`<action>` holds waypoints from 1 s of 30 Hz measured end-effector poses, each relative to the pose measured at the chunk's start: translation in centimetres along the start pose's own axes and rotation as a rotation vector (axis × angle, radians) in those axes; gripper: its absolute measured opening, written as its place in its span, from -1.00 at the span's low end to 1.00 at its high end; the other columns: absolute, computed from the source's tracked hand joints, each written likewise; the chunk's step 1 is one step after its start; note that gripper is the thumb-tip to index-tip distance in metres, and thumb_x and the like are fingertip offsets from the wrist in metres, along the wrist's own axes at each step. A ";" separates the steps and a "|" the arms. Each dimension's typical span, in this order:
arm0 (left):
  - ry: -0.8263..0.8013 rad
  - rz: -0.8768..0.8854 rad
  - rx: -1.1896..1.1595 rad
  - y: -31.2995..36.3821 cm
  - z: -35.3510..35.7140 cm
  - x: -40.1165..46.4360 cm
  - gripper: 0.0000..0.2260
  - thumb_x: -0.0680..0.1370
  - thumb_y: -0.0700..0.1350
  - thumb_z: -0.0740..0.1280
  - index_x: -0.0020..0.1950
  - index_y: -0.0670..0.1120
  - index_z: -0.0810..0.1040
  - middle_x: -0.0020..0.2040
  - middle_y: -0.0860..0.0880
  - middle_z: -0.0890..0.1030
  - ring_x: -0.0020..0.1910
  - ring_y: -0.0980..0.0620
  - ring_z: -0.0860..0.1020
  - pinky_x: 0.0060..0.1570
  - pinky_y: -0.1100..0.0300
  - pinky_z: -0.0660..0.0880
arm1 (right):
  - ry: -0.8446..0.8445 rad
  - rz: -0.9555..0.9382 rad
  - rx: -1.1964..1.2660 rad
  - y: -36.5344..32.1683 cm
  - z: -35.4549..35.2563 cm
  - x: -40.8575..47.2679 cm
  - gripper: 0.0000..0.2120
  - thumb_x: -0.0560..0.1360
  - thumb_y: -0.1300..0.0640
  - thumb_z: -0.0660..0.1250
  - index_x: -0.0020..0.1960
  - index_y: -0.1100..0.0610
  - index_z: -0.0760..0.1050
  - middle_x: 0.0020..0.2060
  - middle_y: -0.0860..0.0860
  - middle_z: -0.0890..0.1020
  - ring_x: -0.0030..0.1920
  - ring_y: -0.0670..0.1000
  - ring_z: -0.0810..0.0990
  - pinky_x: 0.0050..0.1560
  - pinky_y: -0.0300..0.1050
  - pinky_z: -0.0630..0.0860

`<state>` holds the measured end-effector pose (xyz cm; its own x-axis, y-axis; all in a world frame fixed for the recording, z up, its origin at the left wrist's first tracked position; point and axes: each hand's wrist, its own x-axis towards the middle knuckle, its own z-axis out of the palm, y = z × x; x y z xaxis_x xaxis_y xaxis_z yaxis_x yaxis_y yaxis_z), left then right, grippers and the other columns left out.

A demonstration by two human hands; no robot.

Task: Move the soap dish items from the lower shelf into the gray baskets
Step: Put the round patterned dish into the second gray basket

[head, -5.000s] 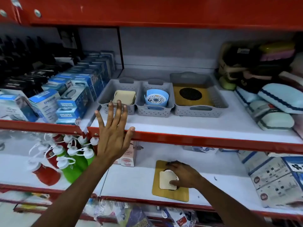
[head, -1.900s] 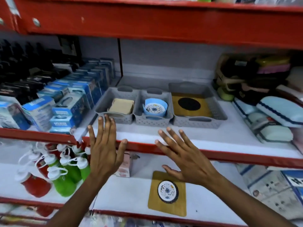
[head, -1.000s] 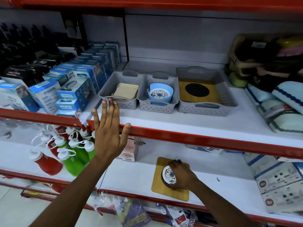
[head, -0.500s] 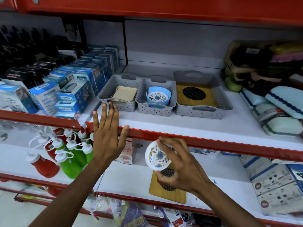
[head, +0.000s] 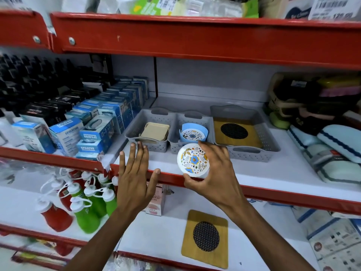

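My right hand (head: 216, 173) grips a round white dish with a floral pattern (head: 193, 159), held above the red shelf edge just in front of the middle gray basket (head: 176, 146). That basket holds a blue holder with a similar patterned disc (head: 193, 132). The left gray basket (head: 134, 133) contains beige square dishes (head: 155, 131). The large right gray basket (head: 252, 153) holds a bamboo tray with a black mesh circle (head: 234, 132). A second bamboo tray (head: 206, 238) lies on the lower shelf. My left hand (head: 135, 178) rests flat, fingers spread, against the red shelf edge.
Blue boxes (head: 93, 132) stand left of the baskets, pale blue and dark cases (head: 332, 137) to the right. On the lower shelf stand red and green squeeze bottles (head: 86, 204), a small pink box (head: 156, 202) and printed boxes (head: 336, 243). A red shelf beam (head: 195, 38) overhangs above.
My right hand lifted the patterned dish off the bamboo tray on the lower shelf and raised it to the upper shelf's edge. The left hand stayed on the shelf edge.
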<state>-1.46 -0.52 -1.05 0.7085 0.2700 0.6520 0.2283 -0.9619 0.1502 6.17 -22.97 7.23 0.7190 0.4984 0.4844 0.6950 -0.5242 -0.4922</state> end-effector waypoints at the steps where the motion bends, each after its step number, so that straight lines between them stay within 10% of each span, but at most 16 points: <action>1: 0.001 0.001 0.000 0.0 -0.1 0.0 -0.36 0.66 0.20 -0.02 0.63 -0.18 0.21 0.66 -0.13 0.19 0.69 -0.05 0.04 0.67 -0.09 -0.15 | 0.002 0.004 -0.004 0.0 0.0 0.2 -0.16 0.29 -0.11 0.56 0.46 0.15 0.38 0.34 0.03 0.50 0.34 0.03 0.37 0.32 -0.24 0.35; 16: -0.016 0.003 -0.049 0.1 -0.2 0.2 -0.35 0.66 0.21 -0.01 0.63 -0.19 0.19 0.67 -0.14 0.19 0.69 -0.06 0.04 0.67 -0.05 -0.19 | -0.233 0.212 -0.213 0.7 -1.2 14.4 -0.47 0.25 -0.15 0.61 0.02 0.19 0.58 0.02 0.15 0.70 -0.02 0.15 0.65 -0.22 -0.13 0.42; 30: -0.021 0.005 -0.053 0.0 0.0 0.3 -0.34 0.66 0.22 -0.02 0.64 -0.17 0.18 0.67 -0.13 0.18 0.70 -0.07 0.03 0.67 -0.09 -0.18 | -0.420 0.101 -0.242 2.3 -1.3 13.2 -0.52 0.55 -0.16 0.37 0.37 0.08 0.49 0.30 0.11 0.60 0.24 0.16 0.58 0.23 0.11 0.53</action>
<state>-1.28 -0.42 -0.90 0.7235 0.2656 0.6372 0.1895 -0.9640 0.1866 17.25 -18.52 13.45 0.7584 0.6461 0.0855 0.6357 -0.7044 -0.3156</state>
